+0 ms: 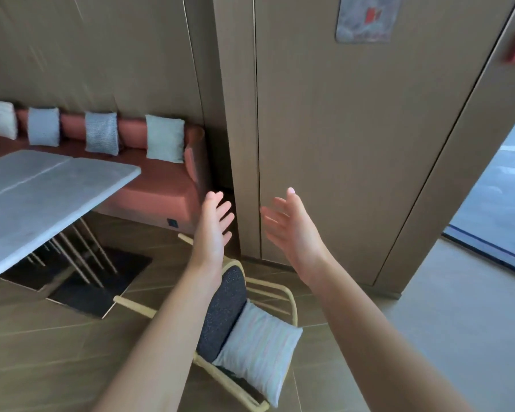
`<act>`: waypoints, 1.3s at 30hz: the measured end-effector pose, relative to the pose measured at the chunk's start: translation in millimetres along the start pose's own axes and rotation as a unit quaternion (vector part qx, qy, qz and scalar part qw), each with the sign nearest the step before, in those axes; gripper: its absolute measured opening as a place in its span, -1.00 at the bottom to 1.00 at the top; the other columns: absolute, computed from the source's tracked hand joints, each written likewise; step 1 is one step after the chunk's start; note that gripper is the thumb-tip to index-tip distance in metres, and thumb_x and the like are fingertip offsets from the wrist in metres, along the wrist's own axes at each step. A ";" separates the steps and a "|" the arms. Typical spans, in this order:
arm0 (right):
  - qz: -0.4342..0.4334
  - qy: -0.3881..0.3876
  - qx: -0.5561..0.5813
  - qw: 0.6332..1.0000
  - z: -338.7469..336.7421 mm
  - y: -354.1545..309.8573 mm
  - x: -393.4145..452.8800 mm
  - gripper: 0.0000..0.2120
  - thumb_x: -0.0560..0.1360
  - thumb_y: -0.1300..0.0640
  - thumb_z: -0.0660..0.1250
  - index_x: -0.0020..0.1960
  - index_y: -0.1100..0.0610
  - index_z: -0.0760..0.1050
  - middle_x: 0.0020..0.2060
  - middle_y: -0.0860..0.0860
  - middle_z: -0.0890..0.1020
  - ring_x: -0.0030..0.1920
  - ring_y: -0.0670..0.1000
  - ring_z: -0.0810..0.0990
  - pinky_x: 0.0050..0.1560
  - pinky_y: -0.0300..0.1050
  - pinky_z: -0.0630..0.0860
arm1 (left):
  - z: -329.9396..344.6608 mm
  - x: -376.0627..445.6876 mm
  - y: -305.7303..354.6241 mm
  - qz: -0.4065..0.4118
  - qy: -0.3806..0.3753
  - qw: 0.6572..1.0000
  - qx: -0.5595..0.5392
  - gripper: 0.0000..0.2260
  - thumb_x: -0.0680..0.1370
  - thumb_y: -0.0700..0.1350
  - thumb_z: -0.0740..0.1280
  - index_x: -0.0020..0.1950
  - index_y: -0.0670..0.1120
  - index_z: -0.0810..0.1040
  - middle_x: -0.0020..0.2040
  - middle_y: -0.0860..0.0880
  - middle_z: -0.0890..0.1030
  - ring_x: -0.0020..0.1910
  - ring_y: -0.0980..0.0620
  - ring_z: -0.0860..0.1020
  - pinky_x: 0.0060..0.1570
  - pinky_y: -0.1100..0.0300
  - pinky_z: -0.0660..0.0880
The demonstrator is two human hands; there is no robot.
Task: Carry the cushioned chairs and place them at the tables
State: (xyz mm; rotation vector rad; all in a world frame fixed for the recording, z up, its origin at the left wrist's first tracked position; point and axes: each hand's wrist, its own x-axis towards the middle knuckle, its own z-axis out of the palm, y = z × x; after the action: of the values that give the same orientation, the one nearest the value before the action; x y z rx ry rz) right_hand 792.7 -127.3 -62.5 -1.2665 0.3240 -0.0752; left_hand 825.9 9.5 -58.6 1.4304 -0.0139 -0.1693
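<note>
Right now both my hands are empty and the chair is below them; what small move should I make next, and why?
Probably lower both hands to the pale wooden-framed chair with the dark cushion. The left hand and right hand are open in the air, holding nothing, and the chair stands apart from the grey stone-topped table, so it needs gripping first.
</note>
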 end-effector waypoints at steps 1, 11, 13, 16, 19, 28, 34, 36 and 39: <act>-0.002 0.006 0.009 1.000 -6.9 -1.4 6.4 -0.38 0.62 -0.32 0.05 0.55 0.01 0.28 0.39 0.00 0.53 0.42 0.03 0.45 0.51 0.10 0.28 | 7.1 5.4 0.3 -0.001 -0.004 1.000 -0.001 -0.52 0.72 0.18 -0.04 0.59 0.05 0.30 0.52 0.02 0.42 0.46 0.03 0.41 0.51 -0.05 0.25; -0.006 -0.028 0.006 1.000 -79.4 -20.9 77.7 -0.36 0.61 -0.35 -0.02 0.49 0.03 0.37 0.35 0.02 0.56 0.40 0.04 0.47 0.49 0.11 0.32 | 86.8 59.2 -14.1 -0.005 0.020 1.000 -0.013 -0.50 0.71 0.20 -0.03 0.59 0.05 0.29 0.50 0.02 0.45 0.39 0.03 0.47 0.49 -0.05 0.26; -0.006 -0.046 -0.005 0.999 -94.0 -29.0 93.5 -0.36 0.62 -0.35 -0.04 0.46 0.03 0.41 0.36 0.02 0.55 0.40 0.04 0.47 0.49 0.12 0.31 | 102.0 68.8 -15.8 -0.007 0.047 0.999 -0.023 -0.50 0.71 0.21 -0.03 0.58 0.05 0.31 0.49 0.02 0.46 0.36 0.04 0.49 0.43 -0.02 0.29; -0.001 -0.087 -0.010 0.996 -114.2 -42.8 118.1 -0.37 0.63 -0.34 -0.04 0.43 0.04 0.45 0.36 0.02 0.56 0.39 0.03 0.48 0.49 0.10 0.32 | 124.8 79.1 -20.1 0.003 0.090 0.996 -0.027 -0.51 0.71 0.21 -0.03 0.57 0.06 0.33 0.46 0.04 0.48 0.31 0.07 0.51 0.40 -0.01 0.32; 0.015 -0.149 -0.020 0.989 -123.6 -49.0 137.0 -0.36 0.63 -0.33 -0.05 0.41 0.06 0.48 0.35 0.00 0.57 0.39 0.01 0.47 0.47 0.07 0.34 | 135.6 81.1 -25.6 0.009 0.145 0.989 -0.036 -0.53 0.70 0.22 0.00 0.53 0.07 0.36 0.42 0.05 0.52 0.27 0.11 0.54 0.41 -0.03 0.36; 0.056 -0.295 -0.047 0.953 -92.0 -28.7 160.8 -0.36 0.56 -0.40 -0.04 0.38 -0.03 0.47 0.35 -0.07 0.56 0.39 -0.04 0.46 0.46 0.06 0.34 | 116.6 67.5 -31.0 0.009 0.272 0.962 -0.038 -0.55 0.69 0.23 0.01 0.50 0.10 0.37 0.42 0.05 0.51 0.30 0.11 0.53 0.45 -0.06 0.34; 0.074 -0.332 -0.078 0.937 -48.4 -11.5 173.6 -0.38 0.57 -0.40 -0.02 0.37 -0.05 0.48 0.32 -0.10 0.58 0.34 -0.10 0.49 0.47 0.03 0.32 | 74.1 80.3 -28.5 0.009 0.317 0.947 -0.054 -0.64 0.70 0.22 0.00 0.35 0.14 0.44 0.36 0.05 0.57 0.24 0.13 0.58 0.42 -0.06 0.37; 0.072 -0.326 -0.091 0.938 -38.3 -9.2 180.0 -0.37 0.53 -0.40 0.00 0.37 -0.05 0.48 0.31 -0.11 0.59 0.33 -0.11 0.50 0.47 0.02 0.32 | 63.2 94.8 -32.0 0.007 0.318 0.946 -0.068 -0.62 0.70 0.22 0.01 0.37 0.12 0.45 0.36 0.04 0.57 0.23 0.12 0.58 0.40 -0.05 0.39; 0.058 -0.297 -0.102 0.948 -30.9 -9.1 198.1 -0.46 0.62 -0.30 0.01 0.35 -0.02 0.52 0.28 -0.11 0.62 0.32 -0.12 0.51 0.48 0.04 0.33 | 59.3 120.5 -41.3 0.000 0.310 0.947 -0.086 -0.61 0.70 0.22 0.02 0.38 0.10 0.46 0.32 0.06 0.59 0.21 0.11 0.61 0.35 -0.04 0.43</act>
State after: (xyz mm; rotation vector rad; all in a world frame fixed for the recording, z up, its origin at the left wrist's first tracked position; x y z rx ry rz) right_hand 973.7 -204.8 -101.1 -1.4072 -0.1199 0.4463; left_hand 933.9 -69.3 -102.0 1.2578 0.5071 0.2792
